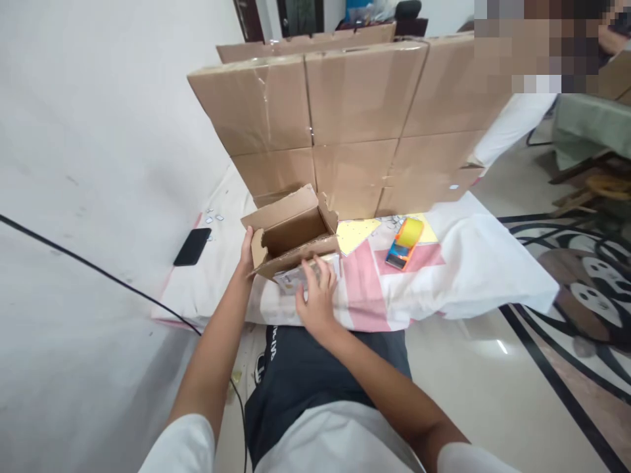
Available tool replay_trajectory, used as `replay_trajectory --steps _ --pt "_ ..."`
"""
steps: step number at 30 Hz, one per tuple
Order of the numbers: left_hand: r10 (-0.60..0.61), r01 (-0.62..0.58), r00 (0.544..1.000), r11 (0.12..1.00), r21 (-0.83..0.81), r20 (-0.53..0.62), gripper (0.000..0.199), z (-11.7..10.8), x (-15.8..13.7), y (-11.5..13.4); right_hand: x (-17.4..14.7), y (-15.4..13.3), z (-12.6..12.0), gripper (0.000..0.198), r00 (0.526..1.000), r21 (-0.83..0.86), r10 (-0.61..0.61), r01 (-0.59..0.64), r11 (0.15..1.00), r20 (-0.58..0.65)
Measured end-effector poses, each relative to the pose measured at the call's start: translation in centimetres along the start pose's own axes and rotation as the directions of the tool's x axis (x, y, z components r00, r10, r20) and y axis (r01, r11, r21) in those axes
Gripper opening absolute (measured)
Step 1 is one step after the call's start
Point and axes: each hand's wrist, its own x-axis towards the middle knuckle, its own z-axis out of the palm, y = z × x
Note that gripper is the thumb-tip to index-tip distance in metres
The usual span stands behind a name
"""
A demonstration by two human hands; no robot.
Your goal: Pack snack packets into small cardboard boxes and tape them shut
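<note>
Tall brown cartons block behind the open brown cardboard box, gripped by the left hand; the right hand, hold unclear, touches a pale printed packet before it. White-and-pink cloth runs right of it.

Brown box, pink-and-white patterned cloth

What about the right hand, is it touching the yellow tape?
Apart. The head view shows it plainly: a stretch of pink-and-white cloth can be seen between the right hand and the yellow tape.
</note>
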Motion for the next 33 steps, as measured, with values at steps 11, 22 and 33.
replay_trajectory --steps 11,22,33 --pt "0.557 -0.527 0.830 0.788 0.318 -0.006 0.030 4.6 -2.9 1.7 2.1 2.4 -7.9 0.023 0.883 -0.227 -0.245 0.354 0.907 0.400" --pt "0.611 -0.748 0.652 0.418 0.515 0.449 0.021 5.2 -5.4 2.9 5.5 1.5 -19.5 0.032 0.999 0.631 -0.052 0.045 0.775 -0.006" --pt "0.858 -0.739 0.512 0.416 0.530 0.041 0.029 1.5 -7.2 -1.3 17.9 -1.4 -11.6 0.011 0.834 -0.001 -0.400 0.433 0.901 0.379"
